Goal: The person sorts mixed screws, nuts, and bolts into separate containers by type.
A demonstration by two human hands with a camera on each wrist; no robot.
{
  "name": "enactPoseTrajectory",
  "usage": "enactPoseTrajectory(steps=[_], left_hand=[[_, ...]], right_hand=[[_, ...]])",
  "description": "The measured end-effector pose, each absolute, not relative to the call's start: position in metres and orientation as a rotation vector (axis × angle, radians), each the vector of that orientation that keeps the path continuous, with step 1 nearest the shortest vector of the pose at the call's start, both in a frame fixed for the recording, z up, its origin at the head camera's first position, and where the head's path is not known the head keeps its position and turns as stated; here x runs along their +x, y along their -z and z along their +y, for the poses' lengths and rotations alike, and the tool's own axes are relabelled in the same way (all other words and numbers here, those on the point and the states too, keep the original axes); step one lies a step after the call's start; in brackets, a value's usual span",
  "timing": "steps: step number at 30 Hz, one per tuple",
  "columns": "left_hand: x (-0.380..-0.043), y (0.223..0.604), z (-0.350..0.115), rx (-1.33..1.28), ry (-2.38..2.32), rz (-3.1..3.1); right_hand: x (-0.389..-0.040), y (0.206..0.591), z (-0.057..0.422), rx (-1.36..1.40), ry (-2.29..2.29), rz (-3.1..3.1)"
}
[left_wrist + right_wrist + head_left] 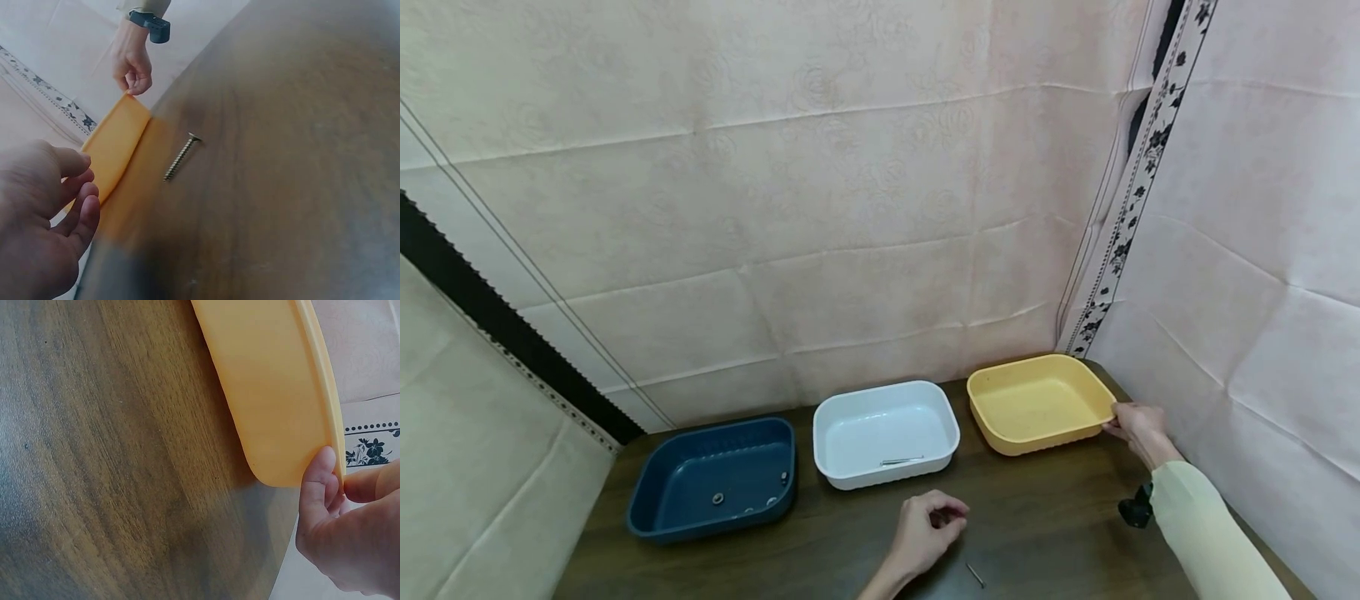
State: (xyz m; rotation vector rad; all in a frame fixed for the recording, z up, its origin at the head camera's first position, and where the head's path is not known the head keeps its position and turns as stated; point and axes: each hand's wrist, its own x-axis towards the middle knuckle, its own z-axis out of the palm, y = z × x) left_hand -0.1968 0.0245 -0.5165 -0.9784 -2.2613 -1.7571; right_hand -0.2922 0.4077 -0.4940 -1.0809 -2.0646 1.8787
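Note:
At the right, my right hand [1142,429] pinches the near right corner rim of a yellow plastic tray [1037,404]. In the right wrist view its thumb and fingers lie on either side of the rim. My left hand [921,532] hovers over the front of the table with loosely curled fingers and nothing between them. A brass-coloured screw [180,157] with a flat head lies on the wooden table, just right of the left hand.
A white tray [880,429] with thin metal pieces [902,460] inside stands in the middle. On the left, a dark blue tray [692,483] contains a nut [718,498] and several other small metal parts. Cloth-covered walls [865,208] border the wooden table [1030,517].

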Motion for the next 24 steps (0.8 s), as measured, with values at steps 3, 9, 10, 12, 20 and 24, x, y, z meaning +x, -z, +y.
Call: enactPoseTrajectory(steps=[3,9,10,12,20,24], left_hand=[[-0.194,0.519,0.023,-0.988,1.756,-2.275],[-0.197,0.548,0.023,-1.009,1.737,-2.326],[-0.198,0.552,0.023,-1.013,1.741,-2.339],[-0.198,0.557,0.022,-1.024,1.753,-2.358],[-0.194,0.561,0.022,-1.073,1.743,-2.364],[-0.191,0.565,0.024,-1.105,1.714,-2.404]], right_hand=[[-0.292,0.492,0.407,-1.078,-1.883,-2.065],[-0.291,0.491,0.407,-1.069,-1.891,-2.072],[-0.292,0.491,0.407,-1.072,-1.889,-2.077],[-0.292,0.490,0.407,-1.075,-1.883,-2.090],[-0.293,0.493,0.409,-1.026,-1.915,-2.052],[-0.293,0.495,0.410,-1.049,-1.908,-2.057]])
